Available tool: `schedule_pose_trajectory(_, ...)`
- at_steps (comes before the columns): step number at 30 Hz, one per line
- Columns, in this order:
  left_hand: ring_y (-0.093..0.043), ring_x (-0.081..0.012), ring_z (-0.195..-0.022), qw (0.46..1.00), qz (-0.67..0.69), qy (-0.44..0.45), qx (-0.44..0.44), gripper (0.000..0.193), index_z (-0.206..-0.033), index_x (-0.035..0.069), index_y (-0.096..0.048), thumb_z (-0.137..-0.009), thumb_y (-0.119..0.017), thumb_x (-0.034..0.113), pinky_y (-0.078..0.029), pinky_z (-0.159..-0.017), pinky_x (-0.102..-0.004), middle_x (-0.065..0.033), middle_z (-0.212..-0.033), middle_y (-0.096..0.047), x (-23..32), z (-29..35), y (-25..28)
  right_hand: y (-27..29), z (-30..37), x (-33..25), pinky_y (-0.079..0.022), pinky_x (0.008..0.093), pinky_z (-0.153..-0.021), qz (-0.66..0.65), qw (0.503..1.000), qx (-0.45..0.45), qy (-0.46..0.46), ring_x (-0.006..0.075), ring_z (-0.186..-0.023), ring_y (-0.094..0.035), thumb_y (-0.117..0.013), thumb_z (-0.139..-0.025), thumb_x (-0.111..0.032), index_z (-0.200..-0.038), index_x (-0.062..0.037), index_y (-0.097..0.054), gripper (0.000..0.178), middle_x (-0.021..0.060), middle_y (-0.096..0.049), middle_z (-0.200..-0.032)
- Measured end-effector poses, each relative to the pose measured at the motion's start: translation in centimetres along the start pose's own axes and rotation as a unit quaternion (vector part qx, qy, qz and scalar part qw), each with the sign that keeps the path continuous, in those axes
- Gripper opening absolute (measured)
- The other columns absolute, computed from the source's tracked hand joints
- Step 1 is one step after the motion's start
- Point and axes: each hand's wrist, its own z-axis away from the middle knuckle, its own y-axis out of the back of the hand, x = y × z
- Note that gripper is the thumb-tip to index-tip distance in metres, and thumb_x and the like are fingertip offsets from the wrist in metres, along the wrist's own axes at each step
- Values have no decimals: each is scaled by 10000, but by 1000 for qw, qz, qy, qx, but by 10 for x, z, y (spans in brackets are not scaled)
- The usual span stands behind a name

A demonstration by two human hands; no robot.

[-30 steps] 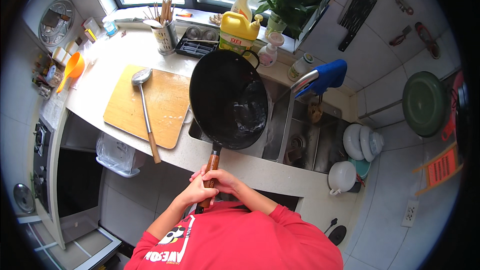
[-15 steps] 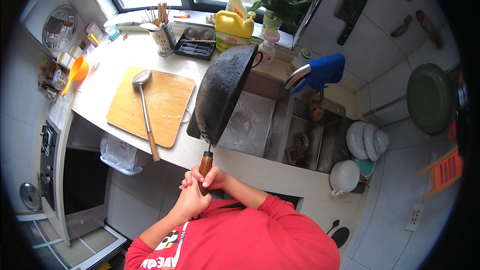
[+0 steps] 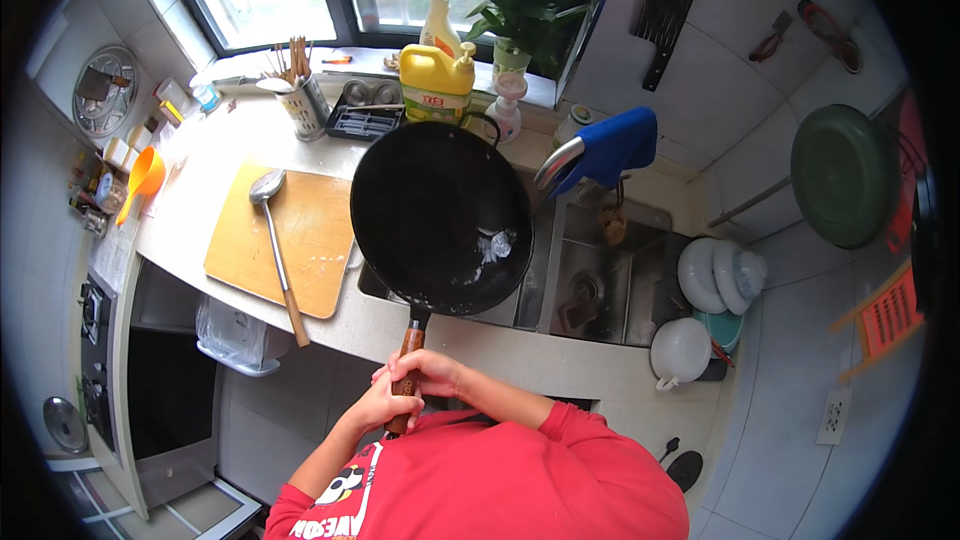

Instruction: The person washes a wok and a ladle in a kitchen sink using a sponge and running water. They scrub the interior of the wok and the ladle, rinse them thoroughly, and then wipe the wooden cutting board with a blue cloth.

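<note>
Both my hands are wrapped around the wooden handle of a black wok [image 3: 430, 210]. My right hand [image 3: 432, 370] grips higher, towards the pan, and my left hand [image 3: 385, 407] sits just below it, against the right. The wok hangs over the left sink basin with its dark inside facing up towards me. A little water glistens in its lower right part. Most of that basin is hidden behind it. On the counter to the left, a metal ladle [image 3: 276, 240] with a wooden grip rests on a wooden cutting board [image 3: 315, 230].
Behind the wok stand a yellow jug [image 3: 437, 85], a pump bottle [image 3: 506, 110] and a utensil holder [image 3: 303, 108]. A faucet draped with a blue cloth [image 3: 612, 148] rises beside the right sink basin [image 3: 630, 280]. White bowls [image 3: 700, 275] are stacked at the right.
The wok has turned from on edge, its outside towards the left, to lying with its inside facing up. Both hands have kept hold of the handle.
</note>
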Motion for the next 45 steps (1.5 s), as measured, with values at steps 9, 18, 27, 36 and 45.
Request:
schedule_pose_trajectory(9,-520,-171,-446,999,-9,46,-22,126,-708,0,-465,-693,-585,36,-424,-441,-270,-95,-564,-512,6,-18,5,23,-2,4,-481,408,-791,-33,999,33,0,270,-864,-572,-536,-738,-51,-775,-35,-535,40,168,-584,-985)
schedule_pose_trajectory(18,-513,-150,-472,994,42,83,-65,234,-899,5,-436,-720,-585,23,-434,-459,-272,-70,-630,-498,-16,-36,45,30,24,-7,-496,307,-737,408,894,186,-1,149,-885,-585,-551,-860,-390,-1082,-15,-569,436,108,-615,-989)
schedule_pose_trajectory(27,-536,-170,-473,993,-9,114,-7,311,-992,29,-401,-751,-597,35,-455,-464,-293,-70,-646,-524,-42,-46,84,148,220,-251,-466,355,-582,386,491,678,387,242,-640,-598,-478,-852,-121,-847,-10,-612,174,111,-619,-702)
schedule_pose_trajectory(36,-596,-172,-636,934,-332,106,75,371,-1004,-5,-491,-756,-682,194,-491,-589,-304,-85,-740,-565,-32,-56,86,270,227,-333,-429,417,-527,481,319,771,271,288,-575,-512,-444,-910,-177,-787,14,-587,268,162,-561,-704)
schedule_pose_trajectory(45,-615,-189,-670,912,-338,94,211,407,-986,-35,-481,-764,-689,233,-493,-616,-312,-138,-773,-614,-36,-74,69,268,268,-289,-432,389,-559,488,255,784,287,242,-604,-539,-485,-860,-158,-697,-34,-555,216,101,-539,-633)
